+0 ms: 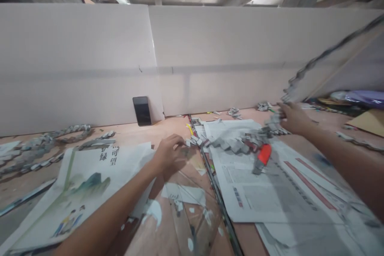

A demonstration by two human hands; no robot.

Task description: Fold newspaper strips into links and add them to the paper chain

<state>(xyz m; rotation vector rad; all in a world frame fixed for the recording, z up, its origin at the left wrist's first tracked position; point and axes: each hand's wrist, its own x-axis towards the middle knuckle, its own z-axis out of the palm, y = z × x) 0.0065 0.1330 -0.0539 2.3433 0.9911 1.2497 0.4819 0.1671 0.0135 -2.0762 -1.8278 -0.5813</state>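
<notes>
White panels (240, 48) behind pinkish tabletop (164, 128); black smartphone (142, 111) leans on panels. I see folded-paper chain (232, 144) spanning between 2 hands, over printed paper sheets (255, 192). Right hand (292, 119), blurred, clamped on chain. Left hand (171, 150) at chain's left end, fingertips near together; can't tell whether pinching. Red-and-grey tool (263, 157), blurred, just below chain. More paper chains (39, 148) lie far left.
</notes>
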